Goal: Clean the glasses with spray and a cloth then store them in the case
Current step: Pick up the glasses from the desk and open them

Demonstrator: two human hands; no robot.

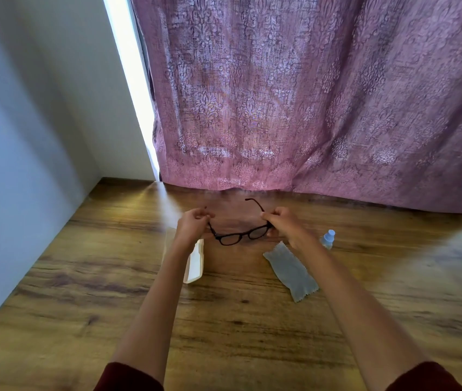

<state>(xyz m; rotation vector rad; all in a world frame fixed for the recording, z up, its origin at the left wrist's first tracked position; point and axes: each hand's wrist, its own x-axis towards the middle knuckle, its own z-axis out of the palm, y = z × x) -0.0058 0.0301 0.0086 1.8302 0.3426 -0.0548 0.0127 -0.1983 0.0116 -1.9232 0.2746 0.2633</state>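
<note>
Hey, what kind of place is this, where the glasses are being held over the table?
Most likely a room in a home. A wood-grain table stands against a patterned pink curtain with daylight at its edge, probably a window, beside a plain white wall.

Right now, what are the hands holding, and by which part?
The glasses: the left hand pinches one side arm near its hinge, the right hand the other.

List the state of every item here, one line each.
Glasses: unfolded, held at both temples.
Left hand: pinches one temple.
Right hand: grips the other temple.
Case: on the table, seems open.
Cloth: flat on the table, untouched.
Spray: upright, cap on.
</note>
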